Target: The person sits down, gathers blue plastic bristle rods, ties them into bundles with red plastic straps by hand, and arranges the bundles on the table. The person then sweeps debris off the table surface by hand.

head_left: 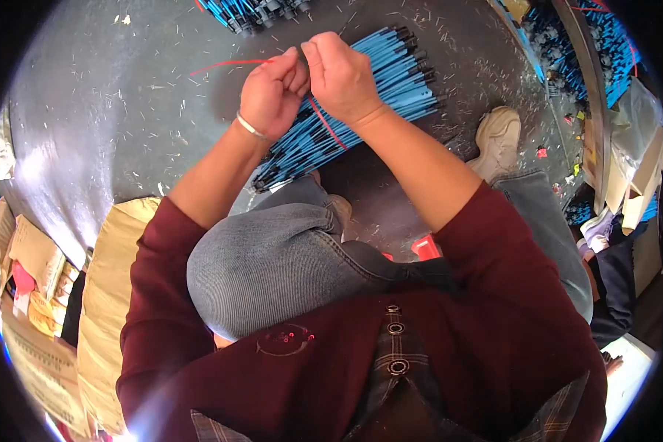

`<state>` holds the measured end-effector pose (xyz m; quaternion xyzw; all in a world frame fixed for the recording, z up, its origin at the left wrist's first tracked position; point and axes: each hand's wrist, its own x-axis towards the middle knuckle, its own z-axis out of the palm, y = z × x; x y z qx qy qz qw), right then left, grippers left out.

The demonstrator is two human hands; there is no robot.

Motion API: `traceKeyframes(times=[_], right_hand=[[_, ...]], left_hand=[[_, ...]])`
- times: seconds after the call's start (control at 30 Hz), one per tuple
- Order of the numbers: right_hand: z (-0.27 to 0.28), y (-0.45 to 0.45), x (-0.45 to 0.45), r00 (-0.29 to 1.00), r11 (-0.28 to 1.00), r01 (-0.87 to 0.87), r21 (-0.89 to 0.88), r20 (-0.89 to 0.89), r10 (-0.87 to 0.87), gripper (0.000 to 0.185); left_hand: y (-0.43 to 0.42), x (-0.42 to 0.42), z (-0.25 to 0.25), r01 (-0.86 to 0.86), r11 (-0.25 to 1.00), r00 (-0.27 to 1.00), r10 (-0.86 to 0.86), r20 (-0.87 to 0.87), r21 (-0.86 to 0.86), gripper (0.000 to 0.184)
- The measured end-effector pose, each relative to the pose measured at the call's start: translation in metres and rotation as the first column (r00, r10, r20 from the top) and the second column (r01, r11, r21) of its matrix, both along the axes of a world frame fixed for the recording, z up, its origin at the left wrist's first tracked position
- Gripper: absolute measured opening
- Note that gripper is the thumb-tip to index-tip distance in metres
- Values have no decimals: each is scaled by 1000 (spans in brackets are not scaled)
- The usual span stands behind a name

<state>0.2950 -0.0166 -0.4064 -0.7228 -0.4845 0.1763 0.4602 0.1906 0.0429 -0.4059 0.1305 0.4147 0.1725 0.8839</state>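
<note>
Pinching the red strap [232, 64], your left hand [272, 96] sits beside your tightly curled right hand [342, 77], contents hidden, near the blue rods [396, 85].

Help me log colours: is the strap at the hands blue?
No, the strap is red, and part of it crosses the mostly blue bundle.

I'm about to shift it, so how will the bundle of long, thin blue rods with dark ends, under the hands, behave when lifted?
The bundle of thin blue rods would probably be stiff lengthwise, since the rods look straight. Individual rods might slide, as their ends sit unevenly and only one narrow red strip visibly crosses them.
</note>
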Motion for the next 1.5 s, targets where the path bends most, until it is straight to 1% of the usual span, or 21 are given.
traceKeyframes(times=[0.2, 0.4, 0.5, 0.6, 0.63, 0.67, 0.73, 0.77, 0.83, 0.9, 0.93, 0.97, 1.0, 1.03, 1.1, 1.13, 1.17, 1.2, 1.27, 1.37, 1.5], right_hand=[[-15, 28, -7, 978, 974, -201, 103, 72, 194, 14], [-35, 49, -13, 977, 977, -212, -31, 13, 213, 22], [-45, 60, -20, 964, 957, -265, -115, -18, 265, 23], [-52, 71, -22, 965, 959, -259, -115, 20, 263, 22], [-54, 72, -23, 967, 963, -246, -105, 37, 251, 22], [-50, 75, -22, 973, 962, -223, -157, 19, 229, 21], [-46, 83, -22, 981, 950, -188, -250, -8, 192, 20], [-41, 86, -22, 982, 949, -187, -253, -39, 183, 20], [-35, 83, -16, 990, 986, -129, -109, -66, 122, 19], [-16, 75, 3, 998, 997, -56, 49, -31, 58, 19], [-5, 70, 11, 975, 997, 69, -24, -211, -73, 19], [31, 58, 21, 954, 994, 108, -25, -277, -111, 20], [62, 41, 29, 924, 977, 33, -209, -365, -109, 18], [78, 22, 33, 909, 974, -71, -217, -415, -26, 13], [109, -16, 15, 926, 934, -357, -25, -139, 350, 8], [111, -31, -4, 852, 869, -491, 54, -176, 493, 2], [117, -40, -21, 749, 779, -613, 132, -214, 626, 11], [117, -41, -29, 737, 778, -617, 115, -262, 623, 8], [110, -18, -23, 854, 863, -505, 7, -144, 501, 5], [93, 11, -25, 815, 821, -567, -71, -195, 546, 11], [74, 29, -24, 800, 802, -585, -119, -249, 546, 19]], left_hand=[[3, -27, 27, -6, 1000, 999, 6, 35, -16, 41], [6, -20, 43, 146, 989, 981, -145, -128, 2, 42], [12, -26, 34, 210, 977, 974, -204, -98, 46, 38], [6, -14, 45, 330, 943, 845, -271, -461, 51, 28], [3, -32, 24, 578, 782, 773, -432, -465, 234, 25], [-1, -26, 30, 649, 660, 754, -491, -437, 378, 30], [-2, -27, 27, 642, 643, 765, -496, -411, 418, 34], [1, -28, 31, 670, 570, 742, -506, -440, 475, 34], [5, -32, 39, 711, 409, 696, -521, -494, 572, 34], [-8, -41, 29, 583, 487, 810, -406, -422, 650, 33], [-15, -45, 25, 514, 525, 857, -347, -381, 678, 32], [-19, -47, 23, 452, 562, 891, -325, -318, 692, 30], [-22, -47, 23, 446, 578, 895, -309, -323, 683, 29], [-22, -46, 24, 439, 590, 899, -289, -330, 677, 29], [-28, -47, 15, 378, 614, 926, -239, -294, 693, 27], [-22, -47, 17, 484, 554, 875, -322, -362, 677, 25], [-23, -47, 13, 455, 513, 887, -328, -324, 728, 23], [-26, -47, 10, 425, 471, 896, -337, -288, 773, 22], [-20, -55, 7, 596, 10, 726, -434, -533, 803, 15], [-48, -69, -34, 465, 146, 804, -483, -347, 873, 21], [-35, -65, -10, 508, 269, 791, -521, -321, 818, 30]])
